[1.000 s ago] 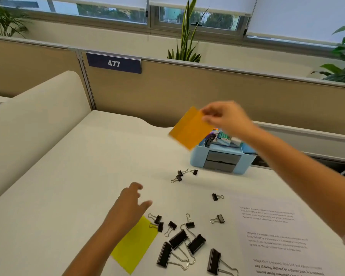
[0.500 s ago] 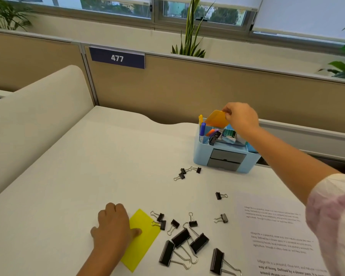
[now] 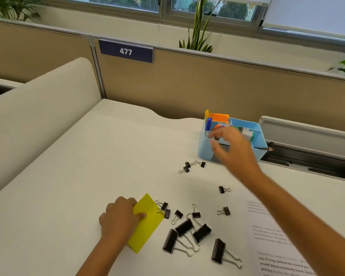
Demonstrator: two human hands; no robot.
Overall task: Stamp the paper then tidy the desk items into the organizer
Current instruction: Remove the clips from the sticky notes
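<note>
My left hand [image 3: 121, 218] rests on the left edge of a yellow sticky-note pad [image 3: 147, 221] lying flat on the desk, thumb on top of it. My right hand [image 3: 230, 145] hovers, blurred, in front of the light blue organizer [image 3: 258, 129], fingers spread and holding nothing. An orange note pad [image 3: 219, 118] stands upright in the organizer's back left slot beside a blue marker [image 3: 208, 124]. Several black binder clips [image 3: 189, 230] are scattered near the front of the desk. A printed paper [image 3: 271, 236] lies at the right.
Small binder clips [image 3: 189, 166] lie just left of the organizer's base. A tan partition with a "477" sign [image 3: 126, 51] runs behind the desk. A pencil [image 3: 264, 148] pokes out at the organizer's right. A white curved divider [image 3: 38, 108] borders the desk's left side.
My right hand put the orange pad into the organizer, let go and pulled back toward me. My left hand came down onto the yellow pad and took hold of its edge.
</note>
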